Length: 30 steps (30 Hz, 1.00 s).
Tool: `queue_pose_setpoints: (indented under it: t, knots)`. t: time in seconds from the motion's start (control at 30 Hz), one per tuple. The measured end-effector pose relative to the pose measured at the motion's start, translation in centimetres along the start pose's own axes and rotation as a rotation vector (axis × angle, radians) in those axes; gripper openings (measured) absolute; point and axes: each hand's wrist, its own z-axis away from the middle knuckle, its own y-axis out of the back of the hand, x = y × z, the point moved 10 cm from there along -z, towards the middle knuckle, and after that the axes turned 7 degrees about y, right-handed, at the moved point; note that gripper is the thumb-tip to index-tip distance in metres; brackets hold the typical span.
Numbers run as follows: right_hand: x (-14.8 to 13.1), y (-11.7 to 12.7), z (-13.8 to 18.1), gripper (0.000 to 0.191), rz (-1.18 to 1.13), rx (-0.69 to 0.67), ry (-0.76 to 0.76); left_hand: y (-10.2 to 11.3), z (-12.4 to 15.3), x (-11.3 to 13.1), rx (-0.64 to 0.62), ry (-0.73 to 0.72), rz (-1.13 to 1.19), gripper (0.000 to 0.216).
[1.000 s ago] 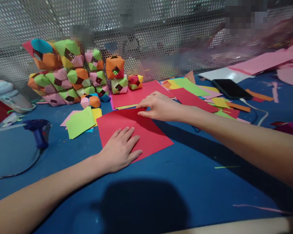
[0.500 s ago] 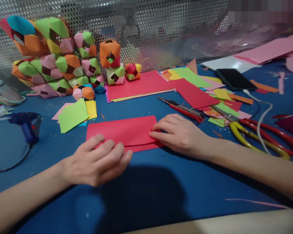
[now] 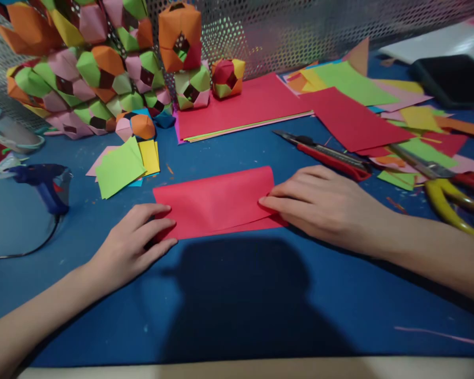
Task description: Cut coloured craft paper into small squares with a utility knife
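Observation:
A red paper sheet (image 3: pixel 215 202) lies folded over in half on the blue table (image 3: pixel 240 295), its upper flap bulging and its edges not quite aligned. My left hand (image 3: pixel 132 245) rests at the sheet's lower left corner, fingers curled and pinching that corner. My right hand (image 3: pixel 324 202) lies at the right edge, fingertips pressed together on the two layers there. A red utility knife (image 3: pixel 326 154) lies just beyond my right hand.
A stack of coloured paper cubes (image 3: pixel 98 68) stands at the back left against a perforated metal screen. Loose paper squares (image 3: pixel 120 166), a red paper stack (image 3: pixel 240 108), scissors with yellow and red handles (image 3: pixel 452 192), a blue glue gun (image 3: pixel 43 181) and a black phone (image 3: pixel 454 79) surround the sheet.
The flat red sheet has been folded over toward me. Both hands moved to its ends, left corner and right edge. The view has dropped closer to the table.

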Motion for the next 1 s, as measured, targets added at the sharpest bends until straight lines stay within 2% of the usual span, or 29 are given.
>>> queue_pose_setpoints:
  t: [0.13,0.33,0.53,0.87,1.0]
  knots:
    - [-0.1,0.5,0.1,0.024,-0.091,-0.001,0.002,-0.2,0.1,-0.1,-0.022,0.000,0.050,0.019]
    - [-1.1,1.3,-0.1,0.024,-0.104,-0.026,0.078,-0.3,0.0,-0.1,-0.026,0.006,0.053,0.019]
    - [-1.2,2.2,-0.2,0.022,-0.118,-0.034,0.058,-0.1,-0.1,0.2,-0.019,-0.001,0.033,0.019]
    - [-1.2,1.3,0.3,0.030,-0.180,-0.196,0.049,-0.1,0.0,-0.1,0.023,-0.018,0.026,0.020]
    - [-1.0,1.2,0.3,0.029,-0.203,-0.197,0.025,0.0,0.0,0.0,0.032,-0.032,0.023,0.019]
